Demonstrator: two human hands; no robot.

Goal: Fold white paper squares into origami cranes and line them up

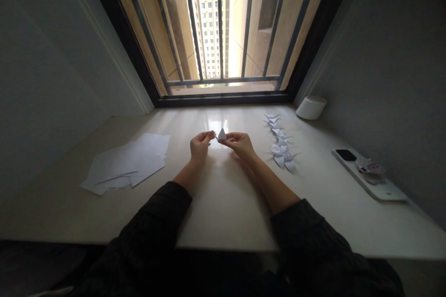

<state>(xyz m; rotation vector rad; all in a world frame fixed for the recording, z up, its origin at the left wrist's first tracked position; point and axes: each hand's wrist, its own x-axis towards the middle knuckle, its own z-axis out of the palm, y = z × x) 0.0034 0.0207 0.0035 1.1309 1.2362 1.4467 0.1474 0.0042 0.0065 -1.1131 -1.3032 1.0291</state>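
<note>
A small folded paper piece (222, 134) is held up between my hands over the middle of the white sill, its pointed tip upward. My right hand (239, 143) pinches its body between thumb and fingers. On the other side, my left hand (201, 144) has its fingertips closed at a thin end of the same folded paper. To the right stands a row of folded paper cranes (279, 139), some overlapping. Left of my hands lies a loose stack of white paper sheets (127, 160).
A white roll-shaped object (311, 107) rests in the far right corner. Nearer on the right lies a phone (371, 176) with a round grip on its back. A barred window (223, 99) closes off the back, with walls on both sides.
</note>
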